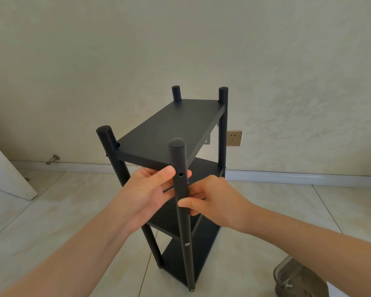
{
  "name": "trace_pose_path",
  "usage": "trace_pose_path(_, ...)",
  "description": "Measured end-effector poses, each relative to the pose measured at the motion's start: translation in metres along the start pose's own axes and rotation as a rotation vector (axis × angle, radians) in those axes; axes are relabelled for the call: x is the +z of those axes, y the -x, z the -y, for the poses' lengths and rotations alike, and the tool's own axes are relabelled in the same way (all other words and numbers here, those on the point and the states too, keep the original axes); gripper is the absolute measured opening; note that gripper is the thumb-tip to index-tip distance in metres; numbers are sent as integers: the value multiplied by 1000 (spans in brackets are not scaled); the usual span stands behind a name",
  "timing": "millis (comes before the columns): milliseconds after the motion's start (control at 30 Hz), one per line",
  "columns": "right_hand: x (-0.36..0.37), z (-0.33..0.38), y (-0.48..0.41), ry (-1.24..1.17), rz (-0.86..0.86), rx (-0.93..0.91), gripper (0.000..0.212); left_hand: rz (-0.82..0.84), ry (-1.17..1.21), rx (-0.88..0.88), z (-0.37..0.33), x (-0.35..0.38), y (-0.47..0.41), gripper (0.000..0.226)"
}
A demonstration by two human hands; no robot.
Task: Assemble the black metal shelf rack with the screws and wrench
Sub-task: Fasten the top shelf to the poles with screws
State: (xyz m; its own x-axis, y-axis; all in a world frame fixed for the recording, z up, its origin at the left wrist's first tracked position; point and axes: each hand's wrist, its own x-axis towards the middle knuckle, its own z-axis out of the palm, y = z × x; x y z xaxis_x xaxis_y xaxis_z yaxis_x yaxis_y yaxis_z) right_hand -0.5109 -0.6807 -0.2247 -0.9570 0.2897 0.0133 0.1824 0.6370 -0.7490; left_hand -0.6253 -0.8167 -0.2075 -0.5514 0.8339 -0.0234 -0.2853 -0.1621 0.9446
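Both forearms reach in from the bottom edge. The left hand (150, 189) wraps the front post (184, 229), with the thumb across its face and the fingers curled round behind it. It sits just beside an open screw hole (181, 174). The right hand (214, 200) pinches the same post directly below, with the thumb tip on the face and the fingers bent behind. Whether it also holds a small part cannot be told.

Lower on the post sits a silver screw head (187, 244). The shelf rack (176, 260) stands upright on the tiled floor (73, 211) with four posts. The top shelf (169, 127) is fitted just below the post caps. A clear container (296, 279) rests on the floor at lower right.

Behind the rack is a plain wall (94, 61) with a socket (234, 138) and a doorstop (54, 159) near the skirting. A white door (7, 179) leans in at left.
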Motion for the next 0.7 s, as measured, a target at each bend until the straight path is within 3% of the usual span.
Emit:
trace_pose_path(233,-12,-13,8,-73,-34,80,22,-52,-5,21,3,16,-8,26)
trace_pose_path(333,-23,-42,13,-105,-20,229,24,-71,31,1,5,22,-9,37)
trace_pose_path(433,-28,-86,20,-94,78,419,30,-91,76,-12,8,25,-9,32)
trace_pose_path(600,-17,-169,38,299,332,718,39,-68,135,-3,12,27,-6,11)
trace_pose_path(700,1,-200,52,498,448,828,40,-24,120,-1,10,29,-3,17)
